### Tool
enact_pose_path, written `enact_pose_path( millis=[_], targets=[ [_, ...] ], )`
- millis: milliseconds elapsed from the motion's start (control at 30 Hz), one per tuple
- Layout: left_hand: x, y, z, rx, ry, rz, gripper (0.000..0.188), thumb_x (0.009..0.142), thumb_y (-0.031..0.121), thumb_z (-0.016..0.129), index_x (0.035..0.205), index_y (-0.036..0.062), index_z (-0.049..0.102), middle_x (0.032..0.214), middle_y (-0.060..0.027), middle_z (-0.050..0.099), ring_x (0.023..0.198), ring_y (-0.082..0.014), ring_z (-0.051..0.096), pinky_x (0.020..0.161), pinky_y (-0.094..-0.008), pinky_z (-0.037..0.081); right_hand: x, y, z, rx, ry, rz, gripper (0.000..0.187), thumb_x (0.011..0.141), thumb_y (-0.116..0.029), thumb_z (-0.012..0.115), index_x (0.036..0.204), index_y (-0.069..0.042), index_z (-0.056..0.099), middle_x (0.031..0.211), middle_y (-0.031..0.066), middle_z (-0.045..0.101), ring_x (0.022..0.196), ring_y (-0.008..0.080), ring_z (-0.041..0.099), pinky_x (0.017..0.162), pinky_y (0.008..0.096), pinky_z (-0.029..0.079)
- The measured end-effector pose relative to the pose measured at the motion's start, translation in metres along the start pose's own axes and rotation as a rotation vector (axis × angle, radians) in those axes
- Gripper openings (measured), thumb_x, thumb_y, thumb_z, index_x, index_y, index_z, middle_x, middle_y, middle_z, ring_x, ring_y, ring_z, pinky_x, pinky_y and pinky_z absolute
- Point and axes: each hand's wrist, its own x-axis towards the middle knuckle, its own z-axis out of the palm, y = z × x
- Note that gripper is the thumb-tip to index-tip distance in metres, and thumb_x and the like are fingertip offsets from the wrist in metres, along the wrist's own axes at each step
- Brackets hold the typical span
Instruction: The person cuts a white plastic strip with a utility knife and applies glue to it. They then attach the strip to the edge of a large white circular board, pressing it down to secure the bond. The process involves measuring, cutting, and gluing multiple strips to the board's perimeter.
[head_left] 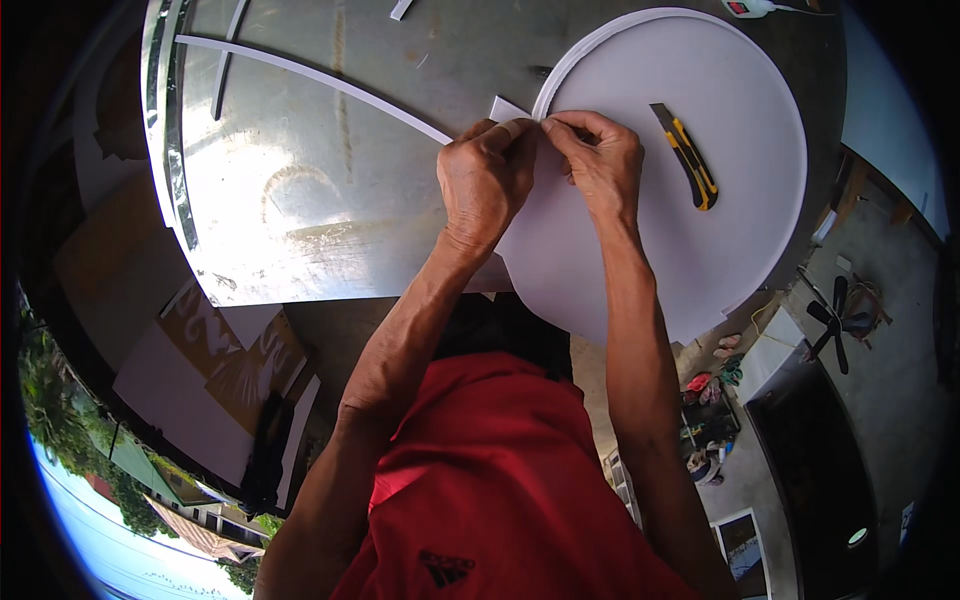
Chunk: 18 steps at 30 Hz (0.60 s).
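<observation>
A long, thin white strip (330, 82) curves from the far left into my left hand (485, 175), which is closed on it. My right hand (600, 165) pinches the strip close beside the left one, at the left rim of a large round white board (735, 240). Along the far left part of that rim, a raised white edging (590, 42) stands up from the board. My fingertips cover the spot where strip and rim meet. A yellow and black utility knife (690, 165) lies on the board to the right of my right hand, its blade out.
The board rests on a shiny metal-topped table (390, 215). Short white offcuts (228, 65) lie at its far left. A white bottle (748, 8) stands at the far right edge. Patterned sheets (235, 345) lie below left; a dark fan (838, 322) is on the floor at right.
</observation>
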Motion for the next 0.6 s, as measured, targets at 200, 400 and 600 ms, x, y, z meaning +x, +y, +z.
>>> enact_pose_path(
  millis=[200, 400, 600],
  targets=[
    [0.009, -0.002, -0.011, -0.191, -0.015, -0.269, 0.018, 0.089, 0.009, 0.075, 0.102, -0.0019, 0.08, 0.079, -0.0145, 0.078, 0.067, -0.0192, 0.076, 0.064, -0.0309, 0.059, 0.001, -0.011, -0.004, 0.019, -0.052, 0.101, 0.018, 0.087, -0.016, 0.083, 0.096, -0.001, 0.081, 0.075, 0.0032, 0.072, 0.052, 0.0101, 0.059, 0.048, 0.0257, 0.046],
    [0.03, 0.0, -0.022, -0.097, -0.154, -0.248, 0.019, 0.089, 0.012, 0.077, 0.099, -0.0025, 0.081, 0.075, -0.0123, 0.078, 0.061, -0.015, 0.074, 0.06, -0.0286, 0.059, 0.004, -0.011, -0.005, 0.009, -0.073, 0.137, 0.02, 0.086, -0.017, 0.085, 0.098, -0.001, 0.08, 0.077, 0.0031, 0.073, 0.055, 0.01, 0.06, 0.051, 0.0255, 0.046],
    [0.06, -0.001, -0.017, -0.04, -0.297, -0.151, 0.018, 0.083, 0.015, 0.082, 0.094, -0.0003, 0.082, 0.073, -0.0121, 0.077, 0.059, -0.0169, 0.073, 0.059, -0.0304, 0.059, 0.006, -0.012, -0.006, 0.015, -0.079, 0.159, 0.019, 0.085, -0.016, 0.085, 0.095, -0.001, 0.08, 0.075, 0.004, 0.072, 0.055, 0.0109, 0.061, 0.051, 0.0261, 0.047]
  ],
)
